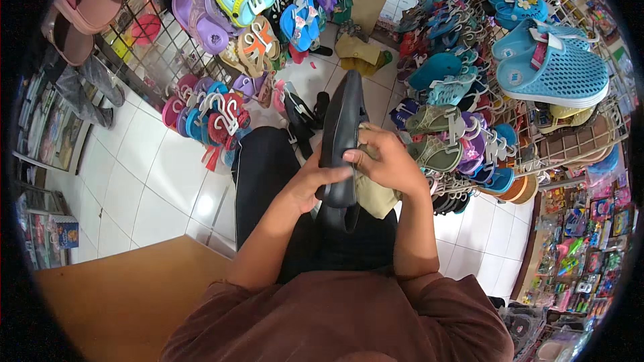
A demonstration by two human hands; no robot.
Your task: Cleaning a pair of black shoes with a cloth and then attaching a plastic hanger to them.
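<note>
A black shoe (339,181) stands on edge, toe away from me, between my two hands. My left hand (312,178) grips its left side near the heel, thumb lying across the shoe. From the right, my right hand (385,161) holds it with the thumb on its side; its other fingers are partly hidden. Below the heel a second black shoe (347,218) shows partly, over my lap. A beige cloth (376,200) hangs under my right hand; whether that hand grips it too, I cannot tell.
Sandals on hangers (226,115) hang from a wire rack at the left. More footwear, with light blue clogs (553,68), crowds the right rack. Black shoes (302,110) and a beige cloth item (357,50) lie on the tiled floor ahead. A wooden surface (136,291) is at the lower left.
</note>
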